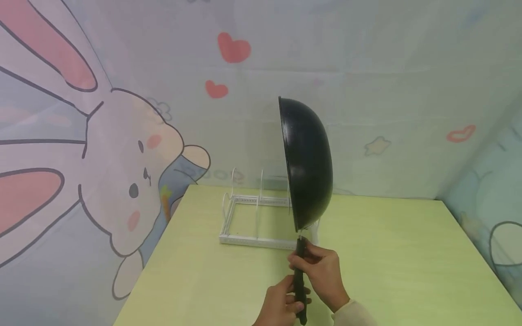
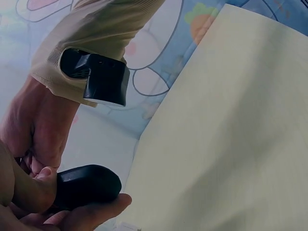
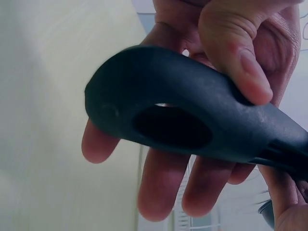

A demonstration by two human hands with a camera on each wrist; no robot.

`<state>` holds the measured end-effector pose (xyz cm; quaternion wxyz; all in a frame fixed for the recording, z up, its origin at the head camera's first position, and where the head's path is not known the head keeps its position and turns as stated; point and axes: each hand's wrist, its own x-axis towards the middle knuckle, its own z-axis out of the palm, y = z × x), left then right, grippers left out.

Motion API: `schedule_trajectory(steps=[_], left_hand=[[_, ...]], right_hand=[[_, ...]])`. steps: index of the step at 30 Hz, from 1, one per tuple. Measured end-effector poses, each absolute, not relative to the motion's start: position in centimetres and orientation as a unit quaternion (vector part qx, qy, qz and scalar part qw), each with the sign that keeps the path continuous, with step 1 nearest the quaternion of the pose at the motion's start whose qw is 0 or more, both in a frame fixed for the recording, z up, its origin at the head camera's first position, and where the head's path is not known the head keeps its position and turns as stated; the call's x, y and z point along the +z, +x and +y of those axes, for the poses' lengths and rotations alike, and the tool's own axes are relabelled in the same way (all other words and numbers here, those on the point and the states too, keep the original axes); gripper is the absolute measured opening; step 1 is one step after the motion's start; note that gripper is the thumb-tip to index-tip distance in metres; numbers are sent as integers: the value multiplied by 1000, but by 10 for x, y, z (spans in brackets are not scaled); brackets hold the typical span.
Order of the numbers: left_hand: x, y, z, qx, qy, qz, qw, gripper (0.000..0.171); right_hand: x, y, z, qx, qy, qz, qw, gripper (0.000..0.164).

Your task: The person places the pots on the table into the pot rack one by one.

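Observation:
A black wok (image 1: 309,163) is held up on edge, its bowl above its handle, the opening facing left and the rounded bottom right. In the head view my left hand (image 1: 280,299) grips the lower part of the black handle (image 1: 299,280). Just above it, my right hand (image 1: 324,271) pinches the handle near the bowl. The handle end (image 2: 91,185) juts past fingers in the left wrist view. The right wrist view shows the handle's hanging hole, with a thumb on one side of the handle (image 3: 192,91) and fingers on the other.
Behind the wok, a white wire rack (image 1: 244,241) with upright dividers stands on the pale yellow-green table (image 1: 391,258); the wok hides its right part. A cloth backdrop (image 1: 367,59) with a cartoon rabbit and hearts hangs behind. A black wrist device (image 2: 106,79) sits on a sleeve.

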<state>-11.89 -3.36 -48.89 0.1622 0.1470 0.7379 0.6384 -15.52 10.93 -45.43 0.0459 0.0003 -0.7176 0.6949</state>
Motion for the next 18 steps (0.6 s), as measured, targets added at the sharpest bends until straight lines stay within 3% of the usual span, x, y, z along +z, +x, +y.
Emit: schedule_trajectory(steps=[8,18], left_hand=[[-489,-121,-39,631,135,743,176,49],[-498,-119,-41,655,118,720,197,45]], right_hand=[[-456,-155,102,706,-8,-706,53,43],[-469,-154,97,697,-35,-714,55,42]])
